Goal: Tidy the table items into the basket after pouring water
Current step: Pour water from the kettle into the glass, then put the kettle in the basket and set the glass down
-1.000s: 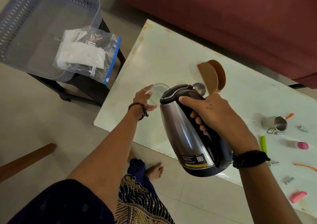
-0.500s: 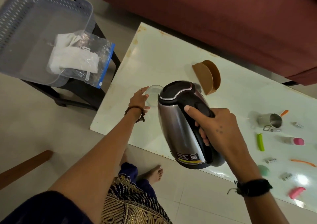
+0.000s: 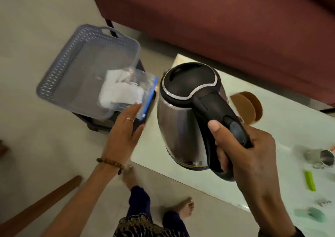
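My right hand (image 3: 241,151) grips the black handle of a steel electric kettle (image 3: 183,120), held upright in the air over the left end of the white table (image 3: 282,128). My left hand (image 3: 123,133) is off the glass, fingers straight, reaching toward a clear zip bag with white cloth (image 3: 125,91) that hangs over the near edge of the grey plastic basket (image 3: 76,62). The basket sits on a dark stool left of the table. The kettle hides the glass.
On the table lie a brown wooden holder (image 3: 248,106), a steel mug (image 3: 324,158), a green clip (image 3: 310,180), a teal item (image 3: 315,213) and small metal clips. A maroon sofa (image 3: 235,28) runs along the far side. A wooden bar (image 3: 45,200) lies on the floor.
The kettle came upright from its tilt and moved left toward the basket. My left hand left the glass and reached out to the zip bag. The view swung left.
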A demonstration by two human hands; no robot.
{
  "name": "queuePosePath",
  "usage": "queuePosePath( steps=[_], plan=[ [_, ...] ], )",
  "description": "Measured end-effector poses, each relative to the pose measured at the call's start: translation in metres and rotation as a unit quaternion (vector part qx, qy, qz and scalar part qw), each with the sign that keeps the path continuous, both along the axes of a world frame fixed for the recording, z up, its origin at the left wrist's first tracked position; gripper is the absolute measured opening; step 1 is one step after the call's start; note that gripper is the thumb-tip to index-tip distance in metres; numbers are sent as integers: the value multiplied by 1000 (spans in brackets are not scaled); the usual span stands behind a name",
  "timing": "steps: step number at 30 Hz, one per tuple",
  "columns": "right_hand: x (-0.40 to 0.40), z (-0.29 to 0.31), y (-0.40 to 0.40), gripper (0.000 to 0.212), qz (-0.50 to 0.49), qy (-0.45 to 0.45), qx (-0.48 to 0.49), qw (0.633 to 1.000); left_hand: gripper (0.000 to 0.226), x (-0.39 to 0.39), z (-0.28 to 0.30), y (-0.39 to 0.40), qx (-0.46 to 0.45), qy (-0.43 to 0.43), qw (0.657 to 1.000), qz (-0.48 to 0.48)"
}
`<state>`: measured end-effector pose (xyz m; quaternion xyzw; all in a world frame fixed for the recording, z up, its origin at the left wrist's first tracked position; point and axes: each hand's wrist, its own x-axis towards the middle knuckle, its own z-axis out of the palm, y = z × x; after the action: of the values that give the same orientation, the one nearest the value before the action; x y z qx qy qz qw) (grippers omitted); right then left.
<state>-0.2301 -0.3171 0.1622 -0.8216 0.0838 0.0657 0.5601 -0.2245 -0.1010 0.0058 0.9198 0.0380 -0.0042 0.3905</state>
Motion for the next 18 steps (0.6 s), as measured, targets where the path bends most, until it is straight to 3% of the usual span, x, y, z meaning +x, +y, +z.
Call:
queuePosePath(
  steps=[7, 13, 16, 18],
  plan=[
    [54, -2, 132, 46, 43, -36, 131, 990, 60, 27, 11, 140, 91, 27, 990, 104],
    [93, -30, 241, 39, 1, -45, 231, 972, 82, 59, -22, 242, 207, 134, 966, 76],
    [111, -57, 288, 37, -23, -41, 230, 972, 87, 74, -42, 269, 209, 172, 958, 96],
    [121, -79, 316, 33, -34, -38, 213, 976, 77, 81, -53, 280, 163, 179, 957, 157]
  ],
)
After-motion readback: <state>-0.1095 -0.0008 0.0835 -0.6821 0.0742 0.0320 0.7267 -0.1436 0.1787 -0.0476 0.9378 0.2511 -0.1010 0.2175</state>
